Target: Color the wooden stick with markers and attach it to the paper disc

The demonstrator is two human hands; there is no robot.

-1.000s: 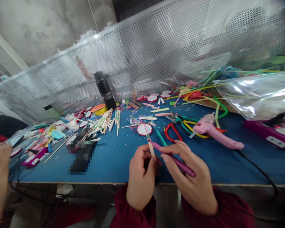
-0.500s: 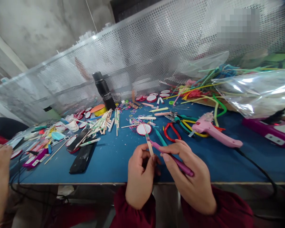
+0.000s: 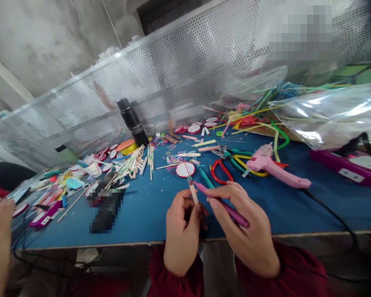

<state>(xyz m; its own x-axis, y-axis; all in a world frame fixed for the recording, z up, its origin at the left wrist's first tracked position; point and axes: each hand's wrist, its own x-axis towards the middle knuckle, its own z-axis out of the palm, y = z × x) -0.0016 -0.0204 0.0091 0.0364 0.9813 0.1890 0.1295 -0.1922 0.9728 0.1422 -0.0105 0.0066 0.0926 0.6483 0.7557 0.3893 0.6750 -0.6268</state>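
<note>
My left hand [image 3: 183, 233] is closed on a pale flat wooden stick [image 3: 193, 193], pinched near its lower end. The stick points up and away, and its top end is coloured green and pinkish. In my right hand [image 3: 249, 225] is a pink-purple marker [image 3: 225, 204], held like a pen. The marker's tip is at the coloured end of the stick; whether it touches cannot be made out. Just beyond the stick lies a round white disc with a red rim [image 3: 185, 169]. A teal marker [image 3: 206, 177] and red-handled pliers [image 3: 221, 172] lie beyond my right hand.
A pink glue gun [image 3: 275, 167] with a cord lies right, near a purple power strip [image 3: 348, 167]. A black bottle [image 3: 132, 122] leans by the mesh screen [image 3: 179, 78]. Wooden sticks [image 3: 132, 163] are piled left. Another person's hand [image 3: 0, 218] is at far left.
The view has shifted slightly, so the table items appear a little further left. Both hands keep their grips, with the marker still at the stick's coloured end.
</note>
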